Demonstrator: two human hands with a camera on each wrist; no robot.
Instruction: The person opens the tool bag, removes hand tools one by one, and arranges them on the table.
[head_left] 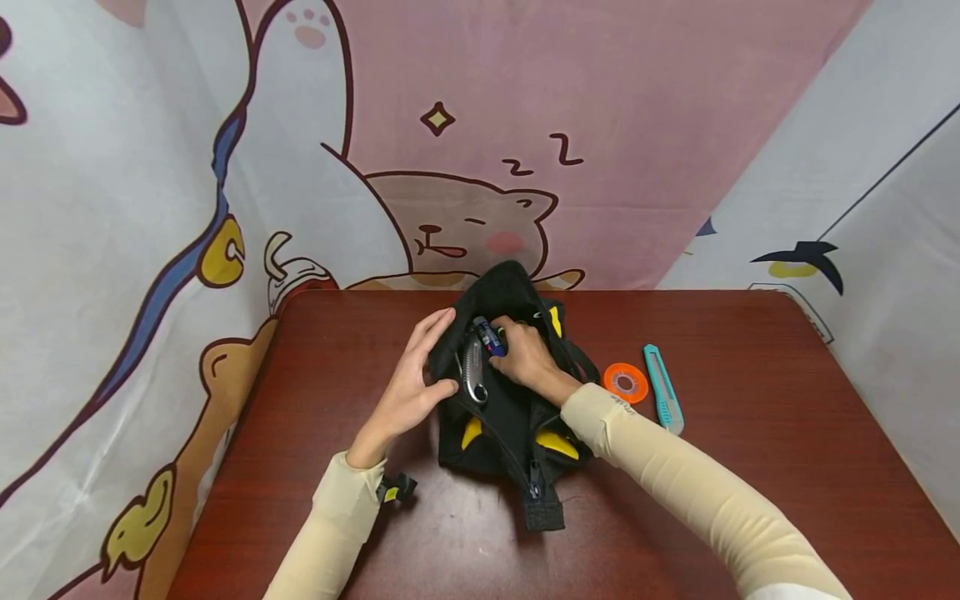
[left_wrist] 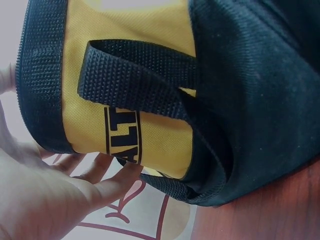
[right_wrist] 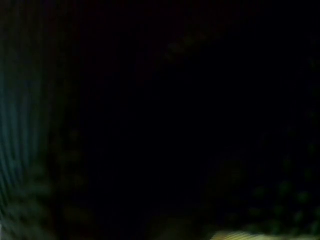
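A black tool bag [head_left: 480,433] with yellow panels stands unzipped on the table. My left hand [head_left: 412,375] rests against its left side, fingers fairly straight along the wall and thumb at the rim. In the left wrist view that hand [left_wrist: 65,195] touches the bag's yellow end panel [left_wrist: 165,135], beside a black webbing loop [left_wrist: 135,85]. My right hand [head_left: 525,354] reaches into the opening, its fingertips partly hidden. Close by its thumb lies a dark blue tube [head_left: 486,333], left of which is a grey metal-handled tool [head_left: 473,371]. The right wrist view is almost black.
Right of the bag, an orange round spool [head_left: 626,382] and a teal utility knife [head_left: 663,387] lie on the brown table [head_left: 750,467]. A printed cartoon curtain [head_left: 615,125] hangs along the table's back edge. The bag's zipper end [head_left: 542,500] trails toward the front.
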